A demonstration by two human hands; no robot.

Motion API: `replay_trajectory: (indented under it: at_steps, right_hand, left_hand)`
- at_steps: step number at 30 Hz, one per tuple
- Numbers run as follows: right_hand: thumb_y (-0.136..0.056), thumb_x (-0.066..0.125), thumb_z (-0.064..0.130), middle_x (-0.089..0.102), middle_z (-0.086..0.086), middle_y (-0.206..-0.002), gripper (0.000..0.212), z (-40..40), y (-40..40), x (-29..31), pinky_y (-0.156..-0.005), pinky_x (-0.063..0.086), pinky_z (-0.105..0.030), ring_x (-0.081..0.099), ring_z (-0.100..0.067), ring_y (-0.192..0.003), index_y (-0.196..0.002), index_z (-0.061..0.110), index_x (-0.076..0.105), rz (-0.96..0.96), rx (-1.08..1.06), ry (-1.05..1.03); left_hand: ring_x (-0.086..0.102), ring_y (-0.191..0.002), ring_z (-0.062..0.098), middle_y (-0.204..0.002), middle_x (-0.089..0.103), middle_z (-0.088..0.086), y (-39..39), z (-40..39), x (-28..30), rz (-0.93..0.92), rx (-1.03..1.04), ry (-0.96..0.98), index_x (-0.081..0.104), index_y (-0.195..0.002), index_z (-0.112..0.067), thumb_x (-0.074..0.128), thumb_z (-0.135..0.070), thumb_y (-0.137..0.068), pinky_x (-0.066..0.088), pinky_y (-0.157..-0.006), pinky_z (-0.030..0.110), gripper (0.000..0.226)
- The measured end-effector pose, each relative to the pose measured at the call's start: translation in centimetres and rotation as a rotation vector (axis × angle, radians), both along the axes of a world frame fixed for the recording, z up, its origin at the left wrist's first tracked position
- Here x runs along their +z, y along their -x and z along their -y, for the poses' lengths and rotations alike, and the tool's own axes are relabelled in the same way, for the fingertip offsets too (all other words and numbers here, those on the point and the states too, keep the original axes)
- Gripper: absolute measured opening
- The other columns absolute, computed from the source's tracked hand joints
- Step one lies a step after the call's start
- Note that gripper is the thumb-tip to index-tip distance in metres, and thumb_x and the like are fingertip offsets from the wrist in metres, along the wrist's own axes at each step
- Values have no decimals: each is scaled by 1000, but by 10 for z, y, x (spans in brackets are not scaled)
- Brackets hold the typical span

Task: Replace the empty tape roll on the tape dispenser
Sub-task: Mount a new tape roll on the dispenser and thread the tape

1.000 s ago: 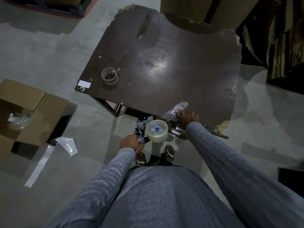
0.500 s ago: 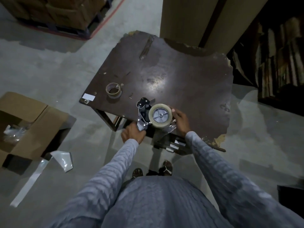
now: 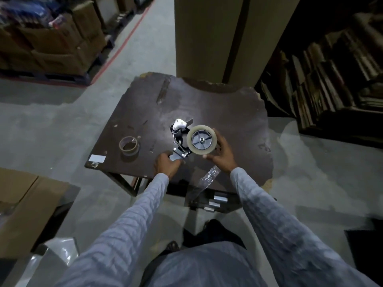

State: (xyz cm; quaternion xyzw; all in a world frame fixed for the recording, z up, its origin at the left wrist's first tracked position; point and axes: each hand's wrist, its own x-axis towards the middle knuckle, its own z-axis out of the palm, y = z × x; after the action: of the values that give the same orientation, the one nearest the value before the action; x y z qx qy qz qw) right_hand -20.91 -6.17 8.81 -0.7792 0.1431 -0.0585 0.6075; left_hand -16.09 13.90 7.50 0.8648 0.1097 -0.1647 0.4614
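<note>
Mostly done: the new roll point(image 3: 201, 140), cupped by the right hand point(image 3: 222, 152), sits on the dispenser point(image 3: 179, 139), whose handle the left hand point(image 3: 165, 165) grips; the empty core point(image 3: 128, 145) lies aside on the table point(image 3: 228, 112), and threading probably remains.

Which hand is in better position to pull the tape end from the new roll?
Probably the right hand: it already cups the new roll, while the left hand grips the dispenser handle.

Table point(image 3: 207, 104) centre. Dispenser point(image 3: 180, 139) over table middle, new roll point(image 3: 201, 140) on its right side. Left hand point(image 3: 166, 165) at dispenser's near end; right hand point(image 3: 222, 154) right of roll. Empty core point(image 3: 129, 145) on table, left. Wrapper point(image 3: 209, 176) at near edge. Box point(image 3: 27, 206) on floor, near left.
</note>
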Motion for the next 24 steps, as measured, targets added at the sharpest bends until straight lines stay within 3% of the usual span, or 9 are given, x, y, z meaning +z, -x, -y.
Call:
replay_trajectory:
  at_steps: [5,8,10,12,15,20,24]
  right_hand:
    - [-64,90,-2,49,-5,-151,102,29,-21,-4,-114,43,-53,47,-26,-141,-152,9,40,36,-16,120]
    - [-62,91,-2,52,1,-145,102,47,-45,-6,-111,46,-51,51,-25,-136,-151,9,43,36,-22,141]
    - [-60,93,0,54,-4,-147,103,62,-62,-10,-111,47,-49,52,-26,-136,-150,9,44,29,-45,178]
    - [-59,95,6,53,-8,-149,105,76,-77,-15,-113,44,-44,51,-27,-138,-151,9,44,31,-30,250]
    - [-63,94,16,48,2,-154,106,94,-95,-23,-109,35,-30,43,-23,-140,-154,20,39,-66,11,309]
    - [-63,90,2,43,-5,-147,103,112,-123,-32,-108,49,-46,52,-26,-132,-152,17,40,-96,13,277]
    - [-61,88,8,38,-2,-144,104,115,-148,-39,-107,50,-47,53,-29,-130,-151,25,39,-208,0,274]
  left_hand:
    - [69,-98,32,-101,75,11,-30,26,-2,18,-72,18,73,-103,-9,87,-28,-66,57,-89,42,44]
    - [68,-98,31,-102,73,8,-51,47,-4,12,-81,25,71,-107,-8,86,-26,-69,56,-89,40,45]
    - [67,-96,27,-100,70,3,-64,61,-7,8,-71,27,70,-110,-9,86,-26,-70,54,-85,34,46]
    - [69,-99,30,-102,74,7,-76,75,-12,-6,-76,35,71,-110,-7,86,-24,-72,56,-89,39,44]
    - [71,-100,32,-103,76,14,-93,93,-24,-40,-33,68,73,-107,-4,85,-19,-73,57,-92,46,39]
    - [70,-105,34,-110,74,16,-113,116,-39,-108,-16,94,70,-113,-1,83,-18,-78,55,-96,46,41]
    - [66,-111,32,-118,70,17,-131,125,-50,-142,-24,107,65,-121,2,77,-12,-83,53,-101,43,43]
